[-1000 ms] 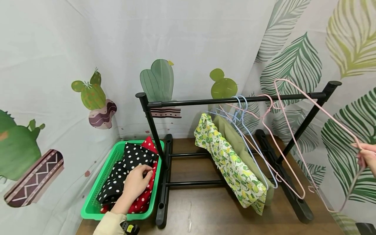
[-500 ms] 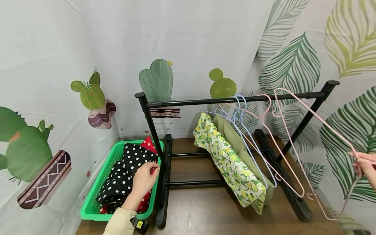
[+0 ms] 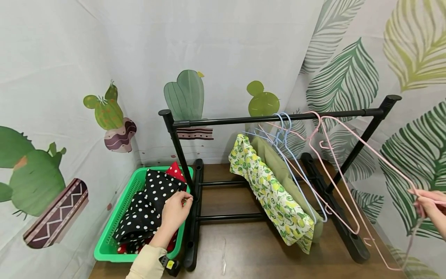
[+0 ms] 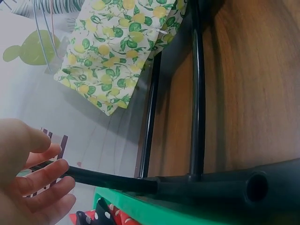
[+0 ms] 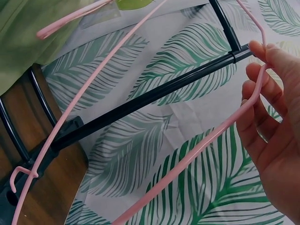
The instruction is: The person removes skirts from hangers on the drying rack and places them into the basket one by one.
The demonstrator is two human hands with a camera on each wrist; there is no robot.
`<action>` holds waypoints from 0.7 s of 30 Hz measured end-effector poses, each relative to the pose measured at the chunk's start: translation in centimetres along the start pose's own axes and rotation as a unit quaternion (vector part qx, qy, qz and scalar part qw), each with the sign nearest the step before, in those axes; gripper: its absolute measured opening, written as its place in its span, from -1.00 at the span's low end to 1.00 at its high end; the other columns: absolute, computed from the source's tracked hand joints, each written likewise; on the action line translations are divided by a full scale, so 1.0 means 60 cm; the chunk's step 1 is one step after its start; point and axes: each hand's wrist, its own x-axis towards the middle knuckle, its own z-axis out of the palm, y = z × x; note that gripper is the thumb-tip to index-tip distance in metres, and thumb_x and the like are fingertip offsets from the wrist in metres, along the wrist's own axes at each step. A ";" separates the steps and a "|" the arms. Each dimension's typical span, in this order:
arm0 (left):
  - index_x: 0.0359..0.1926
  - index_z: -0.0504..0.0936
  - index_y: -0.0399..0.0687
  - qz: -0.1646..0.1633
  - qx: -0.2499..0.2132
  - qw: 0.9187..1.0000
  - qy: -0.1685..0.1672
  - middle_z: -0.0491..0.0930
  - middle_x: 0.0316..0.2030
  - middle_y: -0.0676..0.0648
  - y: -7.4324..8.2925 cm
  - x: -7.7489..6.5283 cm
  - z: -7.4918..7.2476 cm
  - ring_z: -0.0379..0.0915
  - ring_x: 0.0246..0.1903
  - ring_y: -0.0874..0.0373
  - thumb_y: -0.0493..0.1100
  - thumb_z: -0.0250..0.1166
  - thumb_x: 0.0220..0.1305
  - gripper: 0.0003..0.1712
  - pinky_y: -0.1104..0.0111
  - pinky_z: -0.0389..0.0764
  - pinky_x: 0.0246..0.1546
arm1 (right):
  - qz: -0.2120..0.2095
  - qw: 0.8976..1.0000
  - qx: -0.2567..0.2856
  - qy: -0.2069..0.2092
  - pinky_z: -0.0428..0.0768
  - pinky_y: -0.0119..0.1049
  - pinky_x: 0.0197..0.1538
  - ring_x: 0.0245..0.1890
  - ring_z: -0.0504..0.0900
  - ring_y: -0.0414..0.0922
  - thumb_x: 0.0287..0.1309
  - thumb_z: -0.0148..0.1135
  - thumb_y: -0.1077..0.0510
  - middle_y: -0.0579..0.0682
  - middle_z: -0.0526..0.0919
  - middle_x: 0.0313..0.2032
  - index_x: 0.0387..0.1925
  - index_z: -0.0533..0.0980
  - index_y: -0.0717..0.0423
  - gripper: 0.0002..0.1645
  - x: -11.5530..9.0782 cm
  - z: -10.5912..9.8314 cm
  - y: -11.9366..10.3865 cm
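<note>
At the right edge of the head view my right hand (image 3: 430, 202) pinches a pink clothes hanger (image 3: 374, 144) between thumb and fingers near its hook. In the right wrist view the hanger's pink wire (image 5: 187, 161) runs down from the fingertips. My left hand (image 3: 177, 209) hovers over the right side of a green basket (image 3: 104, 244), beside the rack's left post. Its fingers (image 4: 51, 178) hang loosely curled with nothing between them. Inside the basket lie a black polka-dot cloth (image 3: 141, 213) and a red polka-dot cloth (image 3: 175, 171), partly covered by the black one.
A black clothes rack (image 3: 223, 121) stands on the brown wooden table (image 3: 271, 263). From its bar hang blue hangers (image 3: 289, 139) and another pink hanger (image 3: 318, 155). A lemon-print cloth (image 3: 271, 193) and an olive-green cloth (image 3: 266, 153) hang there too. Patterned curtains enclose the table.
My left hand has moved right and slightly down, away from the cloths toward the rack post. My right hand has lowered and shifted slightly left with the pink hanger.
</note>
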 end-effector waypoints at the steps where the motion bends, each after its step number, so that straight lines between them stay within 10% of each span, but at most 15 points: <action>1: -0.43 0.65 0.08 0.001 -0.001 1.000 0.002 0.52 -0.50 0.10 0.001 0.000 0.001 0.42 -0.49 0.23 -0.17 0.27 0.12 -0.94 0.34 0.42 -0.50 | -0.002 1.000 0.021 -0.009 0.12 -0.44 -0.76 -0.71 0.34 -0.45 0.11 -0.24 0.63 -0.27 0.40 -0.72 -0.13 0.57 -0.06 -0.33 0.000 -0.001 0.004; 5: -0.43 0.66 0.07 0.002 0.001 1.000 0.006 0.55 -0.46 0.10 0.000 0.000 0.005 0.46 -0.45 0.21 -0.15 0.27 0.12 -0.95 0.29 0.45 -0.48 | -0.017 0.993 0.103 -0.061 0.10 -0.44 -0.74 -0.69 0.35 -0.39 0.20 -0.24 0.58 -0.19 0.41 -0.71 -0.10 0.57 0.07 -0.44 0.006 -0.003 0.011; 13: -0.42 0.66 0.09 -0.004 -0.013 1.000 -0.001 0.60 -0.37 0.05 0.000 -0.003 0.012 0.57 -0.26 0.07 -0.18 0.27 0.13 -0.94 0.18 0.53 -0.33 | 0.034 0.996 -0.076 0.044 0.25 -0.55 -0.72 -0.66 0.38 -0.49 0.05 -0.07 0.65 -0.35 0.46 -0.58 -0.16 0.60 0.26 -0.54 0.011 0.024 -0.015; 21: -0.44 0.65 0.08 -0.005 -0.021 1.000 -0.006 0.57 -0.43 0.09 0.006 -0.008 0.017 0.55 -0.38 0.16 -0.18 0.29 0.11 -0.95 0.23 0.51 -0.37 | 0.051 0.991 -0.119 0.028 0.30 -0.61 -0.66 -0.59 0.41 -0.53 0.02 0.04 0.62 -0.39 0.49 -0.50 -0.17 0.60 0.01 -0.47 0.032 0.039 -0.024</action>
